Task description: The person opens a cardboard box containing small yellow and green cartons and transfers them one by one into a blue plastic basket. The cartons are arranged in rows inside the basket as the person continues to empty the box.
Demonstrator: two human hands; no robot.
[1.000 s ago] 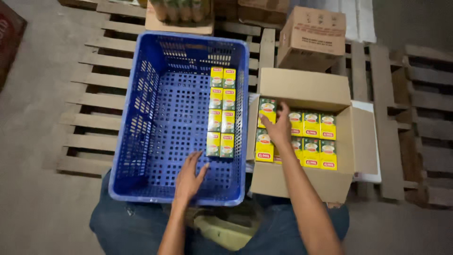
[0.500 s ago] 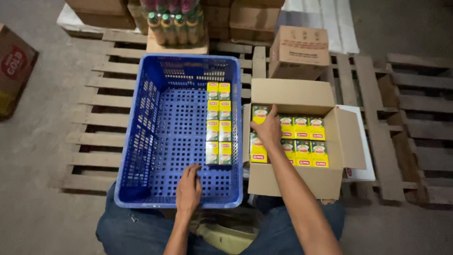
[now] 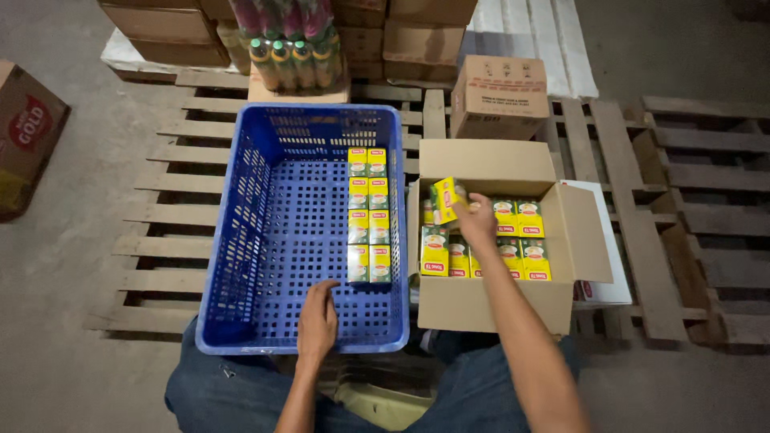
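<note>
eight yellow-green tea boxes (image 3: 368, 216) line the blue crate (image 3: 241, 232)'s right wall; right hand (image 3: 479, 222) grips one box (image 3: 446, 199) above the half-full carton (image 3: 589, 232), left hand (image 3: 318, 322) rests loosely open in the crate.

wooden pallets (image 3: 168, 200) under the work, left to right | shrink-wrapped bottles (image 3: 293, 48) far centre | closed carton (image 3: 499, 96) far right | stacked cartons (image 3: 172, 28) far left | printed carton (image 3: 24, 132) left edge

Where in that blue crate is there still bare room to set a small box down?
The blue crate has bare floor across its whole left and middle, bordered by its left wall and the double row of yellow-green boxes along the right wall. The left hand rests near the front. The cardboard carton is crowded; the right hand lifts one box there.
</note>
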